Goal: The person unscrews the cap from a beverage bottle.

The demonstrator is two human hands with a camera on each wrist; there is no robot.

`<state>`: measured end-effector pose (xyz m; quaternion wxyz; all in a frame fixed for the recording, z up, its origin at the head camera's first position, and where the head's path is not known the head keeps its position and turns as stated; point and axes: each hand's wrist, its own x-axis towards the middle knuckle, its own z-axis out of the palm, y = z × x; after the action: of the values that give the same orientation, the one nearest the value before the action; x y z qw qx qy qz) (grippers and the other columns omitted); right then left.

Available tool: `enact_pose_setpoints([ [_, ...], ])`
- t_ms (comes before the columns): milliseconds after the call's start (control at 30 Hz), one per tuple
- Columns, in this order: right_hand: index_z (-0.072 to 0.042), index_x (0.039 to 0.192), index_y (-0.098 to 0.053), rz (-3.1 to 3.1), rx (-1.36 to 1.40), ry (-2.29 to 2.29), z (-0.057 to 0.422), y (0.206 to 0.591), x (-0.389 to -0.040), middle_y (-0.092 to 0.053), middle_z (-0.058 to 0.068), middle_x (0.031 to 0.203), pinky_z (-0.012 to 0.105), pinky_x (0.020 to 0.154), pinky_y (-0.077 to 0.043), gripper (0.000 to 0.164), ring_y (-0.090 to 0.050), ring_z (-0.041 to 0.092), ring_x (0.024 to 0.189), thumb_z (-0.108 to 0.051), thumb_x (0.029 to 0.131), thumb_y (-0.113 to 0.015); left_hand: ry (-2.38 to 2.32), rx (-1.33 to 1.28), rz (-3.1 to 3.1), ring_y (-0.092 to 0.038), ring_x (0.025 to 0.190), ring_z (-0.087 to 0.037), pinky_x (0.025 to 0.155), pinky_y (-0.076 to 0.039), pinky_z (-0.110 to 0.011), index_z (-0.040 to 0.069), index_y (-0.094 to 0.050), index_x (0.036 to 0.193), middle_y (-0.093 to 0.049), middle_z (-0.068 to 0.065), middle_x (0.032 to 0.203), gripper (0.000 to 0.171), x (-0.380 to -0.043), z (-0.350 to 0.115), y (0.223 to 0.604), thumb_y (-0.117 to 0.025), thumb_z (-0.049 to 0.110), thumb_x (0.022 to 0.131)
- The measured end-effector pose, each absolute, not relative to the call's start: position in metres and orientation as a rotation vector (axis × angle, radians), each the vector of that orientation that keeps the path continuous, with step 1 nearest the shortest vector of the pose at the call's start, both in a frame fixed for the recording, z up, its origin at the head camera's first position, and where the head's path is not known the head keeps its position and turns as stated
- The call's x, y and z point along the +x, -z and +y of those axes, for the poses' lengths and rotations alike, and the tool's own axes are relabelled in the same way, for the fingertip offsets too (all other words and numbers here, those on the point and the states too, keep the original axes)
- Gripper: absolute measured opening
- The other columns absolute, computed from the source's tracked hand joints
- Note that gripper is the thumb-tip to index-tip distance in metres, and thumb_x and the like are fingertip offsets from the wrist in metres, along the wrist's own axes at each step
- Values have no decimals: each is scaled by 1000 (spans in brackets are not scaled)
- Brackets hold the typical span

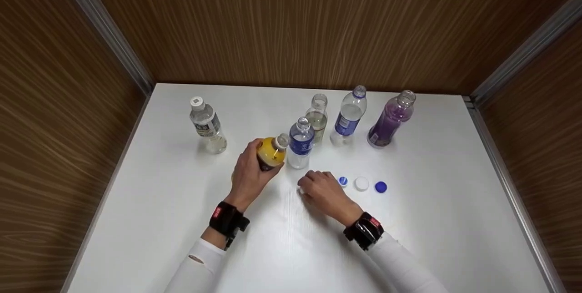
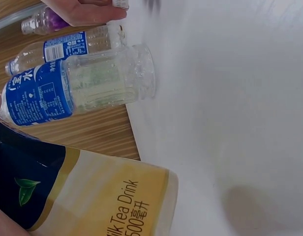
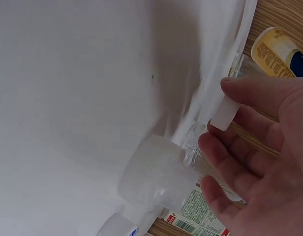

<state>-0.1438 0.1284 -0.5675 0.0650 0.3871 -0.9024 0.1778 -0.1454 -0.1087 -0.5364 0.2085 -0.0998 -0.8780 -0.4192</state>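
My left hand (image 1: 248, 172) grips a milk tea bottle (image 2: 122, 191) with a yellow top and a dark band. Its pale neck points up and shows no cap in the head view. Between thumb and fingers, my right hand (image 1: 326, 193) pinches a white bottle cap (image 3: 225, 113), low over the table. Just past the milk tea stands an uncapped clear bottle with a blue label (image 1: 301, 144). Right of my right hand, a blue-and-white cap (image 1: 343, 181), a white cap (image 1: 362, 184) and a dark blue cap (image 1: 381, 187) lie in a row.
Behind stand an uncapped clear bottle (image 1: 317, 120), another blue-labelled bottle (image 1: 349, 113) and a purple bottle (image 1: 388, 122). A white-capped clear bottle (image 1: 208, 125) stands at the left. Wood-grain panels (image 1: 291, 24) enclose the white table (image 1: 432, 220) at the back and sides.
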Motion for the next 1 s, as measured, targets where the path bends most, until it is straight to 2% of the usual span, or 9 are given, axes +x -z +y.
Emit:
enact_pose_setpoints([
  [333, -11, 93, -69, -2731, 1151, -538, 129, 575, -149, -62, 2, 85, 47, 74, -53, 19, -61, 25, 77, -9, 80, -83, 1214, -247, -2444, -64, 115, -33, 97, -51, -51, 5, -46, 137, -64, -16, 128, 75, -147, -107, 537, -91, 26, 81],
  [500, -12, 93, -69, -2797, 1107, -504, 127, 578, -149, -61, 1, 86, 47, 76, -53, 22, -61, 26, 79, -15, 79, -86, 1228, -236, -2446, -63, 116, -33, 98, -51, -52, 5, -44, 139, -62, -17, 130, 76, -148, -108, 536, -90, 26, 82],
  [767, -10, 95, -70, -2803, 1124, -495, 126, 578, -151, -61, 2, 87, 43, 76, -52, 25, -59, 25, 78, -17, 78, -87, 1283, -203, -2446, -62, 118, -32, 100, -49, -51, 5, -43, 140, -61, -16, 132, 76, -151, -109, 535, -89, 28, 84],
  [867, -7, 100, -71, -2797, 1126, -531, 128, 575, -150, -64, 4, 90, 41, 79, -52, 28, -61, 24, 80, -21, 82, -86, 1314, -176, -2440, -61, 119, -32, 101, -49, -52, 5, -43, 141, -61, -16, 133, 76, -153, -111, 535, -88, 29, 84],
  [1000, -2, 110, -72, -2799, 1102, -612, 134, 563, -148, -68, 7, 100, 41, 85, -54, 32, -65, 25, 91, -26, 91, -81, 1330, -152, -2381, -63, 115, -32, 97, -50, -52, 5, -44, 140, -63, -17, 129, 76, -158, -114, 534, -89, 26, 83],
])
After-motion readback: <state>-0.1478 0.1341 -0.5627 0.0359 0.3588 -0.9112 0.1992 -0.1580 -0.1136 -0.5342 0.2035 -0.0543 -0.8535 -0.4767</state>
